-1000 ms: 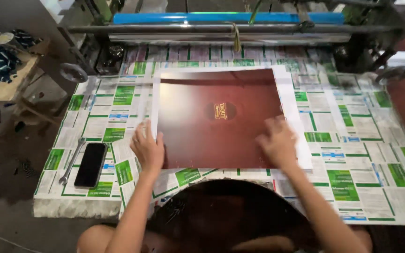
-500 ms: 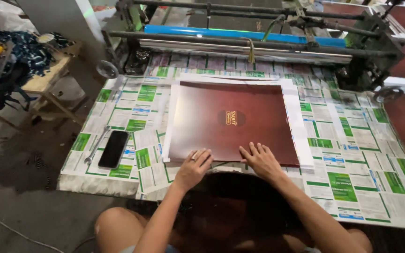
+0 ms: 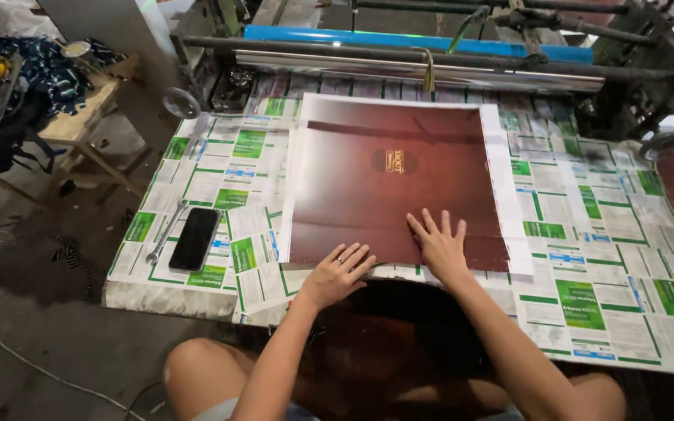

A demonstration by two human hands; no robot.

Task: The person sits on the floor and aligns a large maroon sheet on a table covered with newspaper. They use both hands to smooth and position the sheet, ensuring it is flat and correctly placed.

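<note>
Left hand: the left hand [image 3: 335,273] lies flat, fingers spread and released, gripping nothing. Fingertips just touch the near edge of the sheet, palm sits on the newspaper.

Right hand: the right hand [image 3: 440,247] is also flat and relaxed, fingers fanned out, pressing down on the sheet's near edge. Not pinching anything.

Sheet: big dark red printed sheet [image 3: 399,183] with white margins and a small gold oval emblem ahead of the fingertips. It lies flat on the table, running away from both hands toward the machine.

How it'd handle: looks like thin card or coated paper to me, so light, a bit floppy at that size, probably slick on the printed face. Easy to crease or smudge. I'd take it by the white margins at the near corners, either side of the fingers, both hands at once.

Table: newspaper-covered table [image 3: 602,257] under everything.

Machine: roller machine [image 3: 431,62] with a blue bar and a shiny roller, well beyond the fingertips at the sheet's far edge.

Off to the left of the left hand: a black phone [image 3: 195,238] lying flat, with a wrench [image 3: 165,231] just beside it on the outer side.
</note>
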